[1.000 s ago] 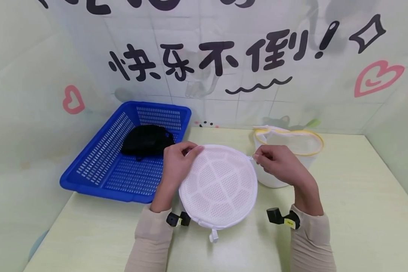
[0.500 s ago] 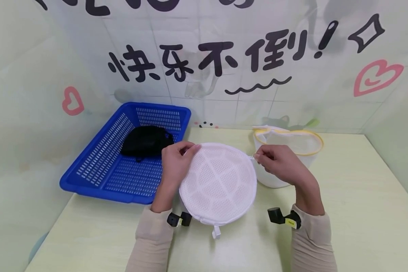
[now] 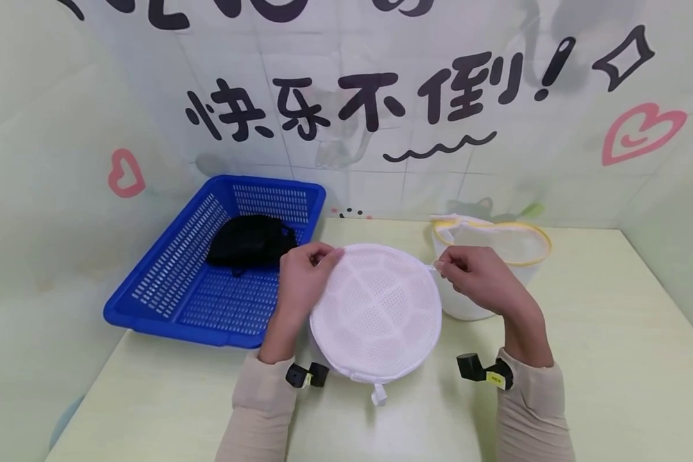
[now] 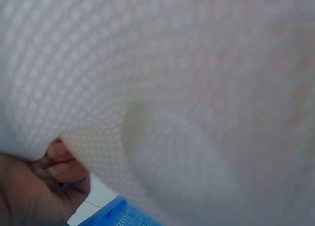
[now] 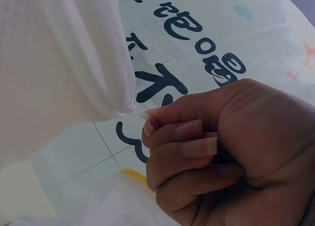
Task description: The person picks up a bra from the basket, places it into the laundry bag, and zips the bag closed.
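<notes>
A round white mesh laundry bag [image 3: 375, 314] is held up over the table, its ribbed circular face toward me. My left hand [image 3: 303, 276] pinches its upper left rim between thumb and fingers; the left wrist view shows those fingers [image 4: 64, 169] gripping a fold of mesh. On the right side, my right hand [image 3: 479, 276] pinches a small pale pull at the bag's edge. In the right wrist view the zipper pull [image 5: 141, 113] runs taut from the seam into thumb and forefinger, its end hidden. A white tab [image 3: 378, 394] hangs from the lower rim.
Left of the hands stands a blue slotted basket [image 3: 167, 282] with a black bundle [image 3: 248, 240] in it. Behind the right hand is a white mesh bag with yellow trim [image 3: 496, 285], its top gaping. A printed sheet [image 3: 346, 192] covers the back wall.
The round bag has shifted slightly right, and its lower tab has swung a little to the right and up. Both hands keep their holds in nearly the same place.
</notes>
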`<state>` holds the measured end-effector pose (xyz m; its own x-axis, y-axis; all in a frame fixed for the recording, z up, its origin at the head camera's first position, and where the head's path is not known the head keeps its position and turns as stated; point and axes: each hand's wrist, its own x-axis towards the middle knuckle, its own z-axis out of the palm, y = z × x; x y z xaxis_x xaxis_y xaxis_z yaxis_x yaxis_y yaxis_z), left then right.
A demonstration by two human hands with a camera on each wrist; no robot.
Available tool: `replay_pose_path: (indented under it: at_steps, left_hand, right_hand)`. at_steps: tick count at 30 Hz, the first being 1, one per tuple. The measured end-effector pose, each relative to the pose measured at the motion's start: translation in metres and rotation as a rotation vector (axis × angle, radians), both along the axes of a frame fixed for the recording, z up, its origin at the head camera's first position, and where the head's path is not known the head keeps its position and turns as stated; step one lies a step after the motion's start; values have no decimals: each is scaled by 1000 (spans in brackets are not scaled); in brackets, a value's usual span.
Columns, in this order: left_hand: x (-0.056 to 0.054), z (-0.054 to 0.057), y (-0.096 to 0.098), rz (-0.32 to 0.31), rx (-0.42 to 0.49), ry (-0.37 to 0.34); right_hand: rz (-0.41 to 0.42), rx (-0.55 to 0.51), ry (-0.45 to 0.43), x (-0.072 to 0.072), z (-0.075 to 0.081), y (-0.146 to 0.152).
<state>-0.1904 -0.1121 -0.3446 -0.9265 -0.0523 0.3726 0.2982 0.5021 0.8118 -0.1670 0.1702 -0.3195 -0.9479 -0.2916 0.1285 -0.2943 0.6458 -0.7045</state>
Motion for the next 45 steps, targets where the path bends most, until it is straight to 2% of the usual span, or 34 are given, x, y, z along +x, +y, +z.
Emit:
replay_pose_path:
  at_steps: [6,9,11,18,28,35,39,45]
  left_hand:
    - [2,3,-1,-147,-103,-111]
    - [3,5,-1,-214,-107,-148]
    - [3,6,-1,-237,-99,-150]
    - [5,4,1,-249,-31,-133]
    - [6,5,5,-312,-59,-141]
    - [6,6,6,-360,-115,-165]
    - [6,6,6,-374,-128,-126]
    - [6,3,4,-347,-105,-64]
  right_hand:
    - [-36,2,-14,0,-1,2]
    - [-39,-3,-11,0,-2,3]
    - [-37,-14,-9,0,-3,4]
    - [-16,-57,9,-1,-6,-1]
    - [27,-72,19,2,-3,-4]
    - [58,-86,12,5,2,-5]
    - [64,-79,22,5,2,-5]
    - [61,-96,41,3,1,-7]
